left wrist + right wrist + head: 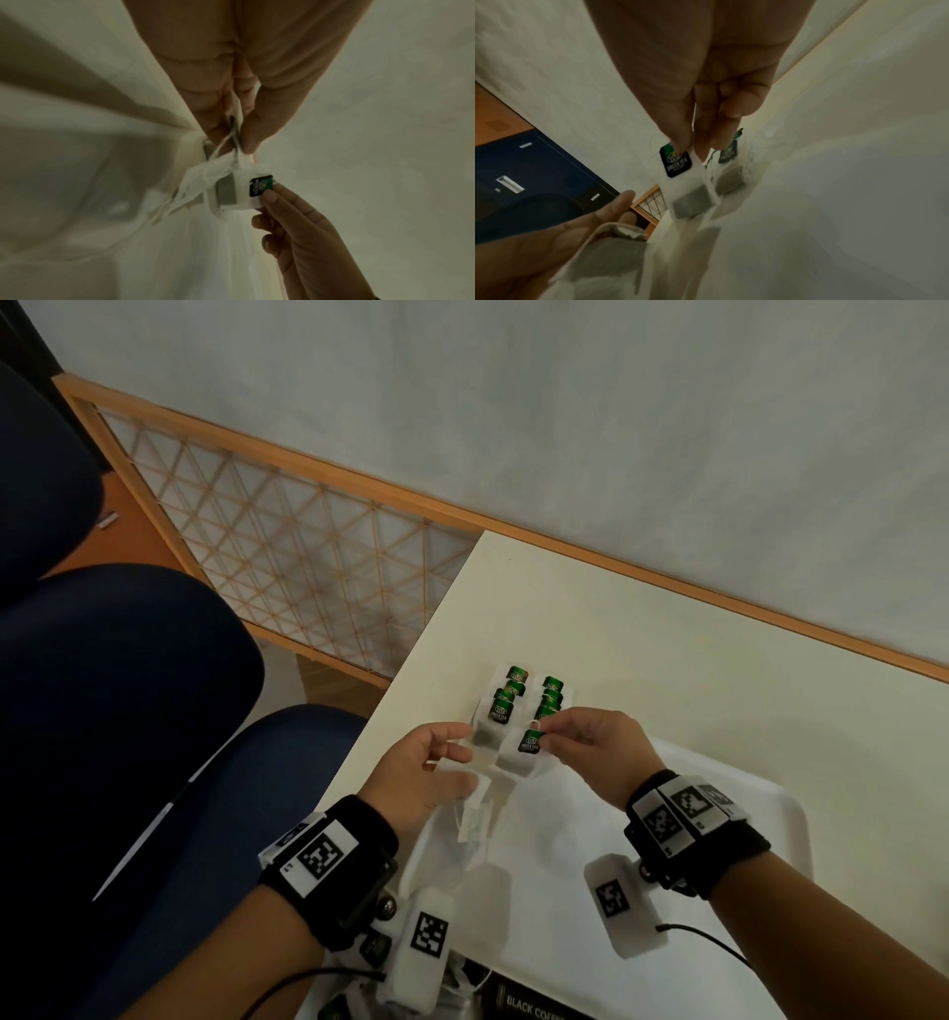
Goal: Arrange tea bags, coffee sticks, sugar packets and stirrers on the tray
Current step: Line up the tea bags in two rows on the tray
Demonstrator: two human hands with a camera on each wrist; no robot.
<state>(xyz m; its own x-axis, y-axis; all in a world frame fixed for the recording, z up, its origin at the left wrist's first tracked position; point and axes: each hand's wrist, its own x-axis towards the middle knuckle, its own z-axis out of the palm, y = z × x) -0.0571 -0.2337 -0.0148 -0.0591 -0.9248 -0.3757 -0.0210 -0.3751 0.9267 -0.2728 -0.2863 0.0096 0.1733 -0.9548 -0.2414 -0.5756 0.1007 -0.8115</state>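
Note:
Two short columns of white tea bags with green tags [529, 695] lie on the cream table [667, 660], just past the far left corner of the white tray [796, 829]. My right hand [543, 730] pinches the green tag [676, 162] of one more tea bag [518, 755], which hangs at the near end of the right column. In the right wrist view that tea bag [693, 199] dangles below my fingertips [680, 140]. My left hand [467, 770] grips a bunch of loose tea bags [477, 814] with trailing strings [218, 160], right beside it.
Dark blue chair seats [128, 685] stand left of the table. A wooden lattice screen [287, 546] and a pale wall run behind. A black coffee box [534, 1009] sits at the bottom edge. Cables hang from both wrist units.

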